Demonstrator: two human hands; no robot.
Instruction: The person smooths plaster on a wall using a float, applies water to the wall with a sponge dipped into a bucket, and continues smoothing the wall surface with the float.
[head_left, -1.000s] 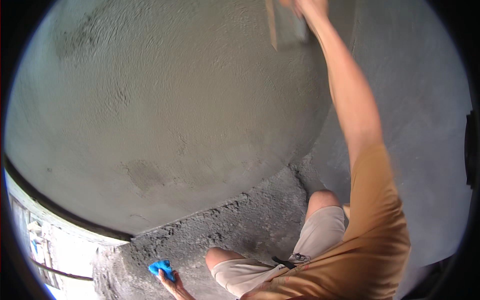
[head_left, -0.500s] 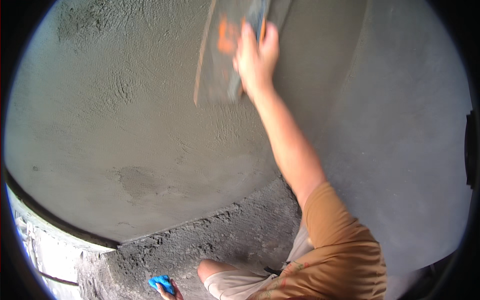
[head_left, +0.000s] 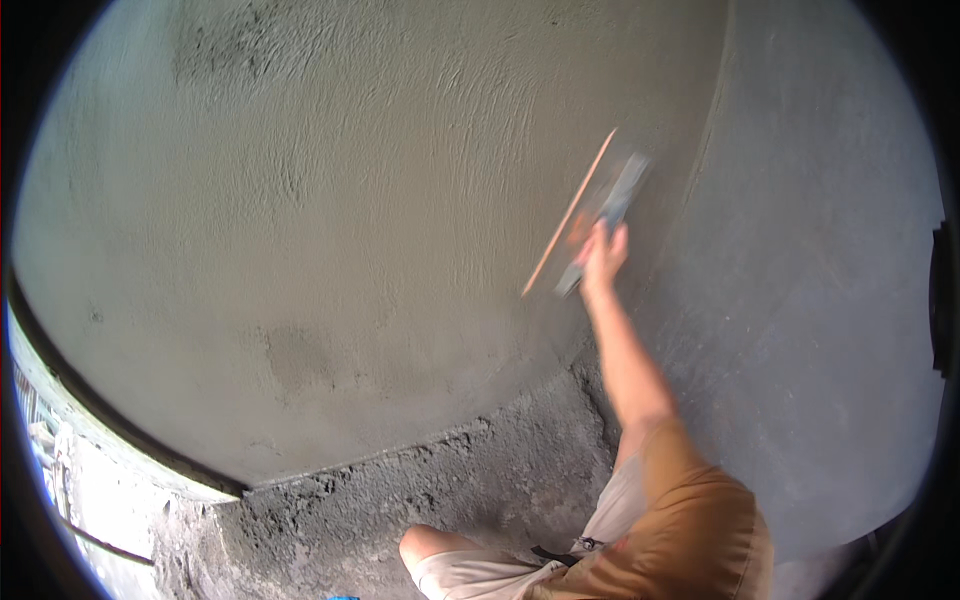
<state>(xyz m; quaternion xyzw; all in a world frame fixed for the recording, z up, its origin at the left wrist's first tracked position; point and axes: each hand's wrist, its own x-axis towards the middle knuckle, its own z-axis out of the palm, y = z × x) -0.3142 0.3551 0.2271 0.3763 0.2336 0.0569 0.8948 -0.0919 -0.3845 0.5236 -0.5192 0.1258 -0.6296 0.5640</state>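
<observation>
My right hand (head_left: pixel 603 262) is closed around the handle of a plastering float (head_left: pixel 624 190), a long flat tool with a light brown edge and orange marks, blurred by motion. The float lies at or close to the wet grey plaster wall (head_left: pixel 400 200), near the corner where that wall meets a smoother grey wall (head_left: pixel 800 300). Whether its whole face touches the plaster I cannot tell. My left hand is out of view; only a sliver of a blue thing (head_left: pixel 343 598) shows at the lower edge.
A rough strip of grey mortar-covered ground (head_left: pixel 420 480) runs along the wall's foot, with my bent knee (head_left: pixel 425 545) above it. At the left, the wall ends in a dark curved edge (head_left: pixel 110 425) with a bright outdoor area beyond. Rougher plaster (head_left: pixel 240 45) shows at upper left.
My right hand has brought the float down and to the right, from the top of the view toward the corner. My left hand with the blue thing has dropped out of view.
</observation>
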